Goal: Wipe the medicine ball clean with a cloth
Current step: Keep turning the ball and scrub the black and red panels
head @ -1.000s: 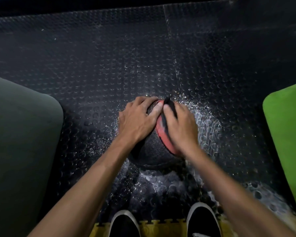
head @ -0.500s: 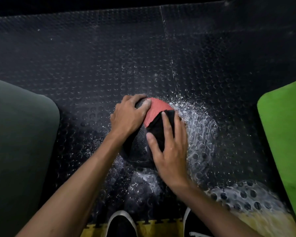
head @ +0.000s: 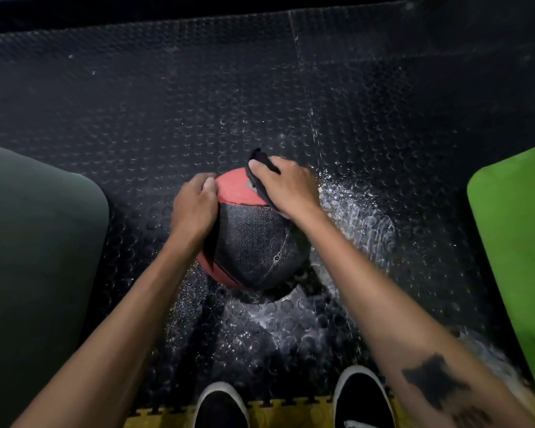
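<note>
Head camera, looking down past my forearms: the red-and-black medicine ball (head: 254, 242) sits on the studded black rubber floor (head: 167, 103), just ahead of my two black shoes (head: 221, 406), whose heels are cut off by the bottom edge. My left hand (head: 195, 208) lies flat against the ball's left flank, fingers curled over its upper edge, bracing it. My right hand (head: 286, 186) is closed on a dark cloth (head: 260, 168) and presses it onto the red panel at the top right of the ball; most of the cloth is hidden beneath my palm, with only a bunched end sticking up past my fingertips. The two hands are apart, on opposite sides of the ball. Wet spatter glistens on the floor to the right of the ball and below it. A dark mat (head: 37, 257) at left and a green mat (head: 519, 242) at right are both cropped by the frame. A dark blurred mark on my right forearm cannot be made out.
</note>
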